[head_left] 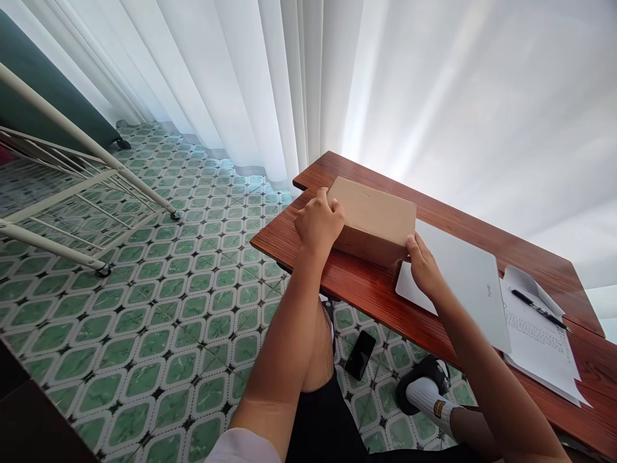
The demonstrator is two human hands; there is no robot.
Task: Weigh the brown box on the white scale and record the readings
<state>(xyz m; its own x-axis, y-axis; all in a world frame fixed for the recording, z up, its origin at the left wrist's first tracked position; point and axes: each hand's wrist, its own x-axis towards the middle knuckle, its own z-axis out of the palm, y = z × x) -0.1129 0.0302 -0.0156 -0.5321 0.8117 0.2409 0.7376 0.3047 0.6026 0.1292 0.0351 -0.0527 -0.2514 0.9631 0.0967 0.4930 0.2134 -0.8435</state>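
Both hands grasp the cardboard box [373,218] on the table [366,289]: left hand [318,222] at nine o'clock, right hand [424,267] at four o'clock; the box remains shut (unopened), touching the laptop [463,283].

We note a brown cardboard box [373,215] lying flat on a red wooden table [366,292]. The left hand [318,222] grips its left end; the right hand [424,267] touches its right corner. Just beside lie a white laptop [465,283], printed papers [540,341] and a black pen [537,308]. A phone [360,355] lies on the green tiled floor [159,308].
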